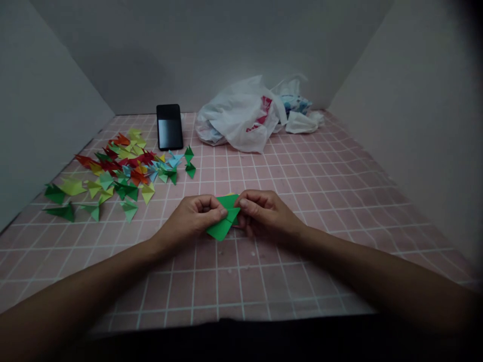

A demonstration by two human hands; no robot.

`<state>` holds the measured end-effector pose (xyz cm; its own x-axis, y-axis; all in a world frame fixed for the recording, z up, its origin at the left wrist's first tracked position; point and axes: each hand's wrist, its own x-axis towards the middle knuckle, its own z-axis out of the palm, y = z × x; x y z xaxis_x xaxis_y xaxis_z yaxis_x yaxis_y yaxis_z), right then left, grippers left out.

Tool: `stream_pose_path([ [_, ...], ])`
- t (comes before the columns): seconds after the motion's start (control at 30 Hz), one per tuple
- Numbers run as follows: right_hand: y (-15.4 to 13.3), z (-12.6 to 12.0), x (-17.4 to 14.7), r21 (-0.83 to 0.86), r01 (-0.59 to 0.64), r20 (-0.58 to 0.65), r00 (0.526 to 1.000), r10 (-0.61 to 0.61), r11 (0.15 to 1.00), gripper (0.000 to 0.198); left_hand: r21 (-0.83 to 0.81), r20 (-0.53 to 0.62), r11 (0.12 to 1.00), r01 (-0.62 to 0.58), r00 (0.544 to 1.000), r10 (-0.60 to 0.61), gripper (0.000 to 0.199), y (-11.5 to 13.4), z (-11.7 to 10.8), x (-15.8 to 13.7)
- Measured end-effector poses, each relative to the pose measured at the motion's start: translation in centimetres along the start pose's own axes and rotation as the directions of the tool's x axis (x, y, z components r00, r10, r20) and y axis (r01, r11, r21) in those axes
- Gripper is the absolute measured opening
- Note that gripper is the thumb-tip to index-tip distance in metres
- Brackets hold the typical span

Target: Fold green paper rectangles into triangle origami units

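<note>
Green paper (221, 232) at near-middle of table (320, 201). Left hand (198, 213) grip pinches its left side, right hand (264, 213) grip its right corner, likely steadying it. Folded pieces (126, 190) sit left, probably for room.

We can read no whole word here. On the crumpled white plastic bag (236, 113) we see bold red print (265, 106), broken up by the folds into an upper patch and a lower one; its strokes look like parts of large letters, but we cannot make them out. On the blue-and-white patterned soft packet (298, 104) behind it, we find small dark blue marks, too blurred for us to read.
</note>
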<state>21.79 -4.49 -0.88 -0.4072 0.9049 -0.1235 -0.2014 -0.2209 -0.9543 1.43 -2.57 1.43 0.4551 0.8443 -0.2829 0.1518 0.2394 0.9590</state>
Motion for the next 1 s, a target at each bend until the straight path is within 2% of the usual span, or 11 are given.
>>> stream_pose_path([
  [0.17, 0.07, 0.11, -0.09, -0.029, -0.053, 0.054, 0.997, 0.055, 0.998, 0.041, -0.022, 0.042, 1.0, 0.011, 0.999, -0.01, 0.025, -0.15, 0.15, -0.1],
  [0.37, -0.06, 0.06, -0.08, 0.049, -0.112, 0.091, 0.99, 0.108, 0.992, 0.039, -0.085, 0.071, 0.994, 0.068, 0.996, -0.062, 0.028, -0.26, 0.2, 0.11],
  [0.5, -0.21, -0.13, -0.07, 0.012, -0.073, 0.079, 0.994, 0.072, 0.997, 0.039, -0.133, 0.071, 0.987, 0.094, 0.994, -0.085, 0.032, -0.41, 0.09, 0.26],
  [0.67, -0.32, -0.29, -0.01, -0.04, -0.018, 0.036, 0.999, 0.019, 0.999, 0.04, -0.173, 0.114, 0.983, 0.061, 0.993, -0.042, 0.031, -0.6, -0.06, 0.38],
  [0.87, 0.05, -0.42, -0.01, -0.05, 0.002, 0.035, 0.999, 0.0, 0.999, 0.038, -0.101, 0.086, 0.995, 0.013, 0.996, -0.004, 0.032, -0.37, -0.11, 0.25],
  [1.0, 0.16, -0.49, 0.07, -0.033, -0.011, 0.059, 0.998, 0.013, 0.999, 0.039, 0.055, 0.042, 0.996, -0.076, 0.996, 0.074, 0.031, -0.03, -0.04, -0.06],
])
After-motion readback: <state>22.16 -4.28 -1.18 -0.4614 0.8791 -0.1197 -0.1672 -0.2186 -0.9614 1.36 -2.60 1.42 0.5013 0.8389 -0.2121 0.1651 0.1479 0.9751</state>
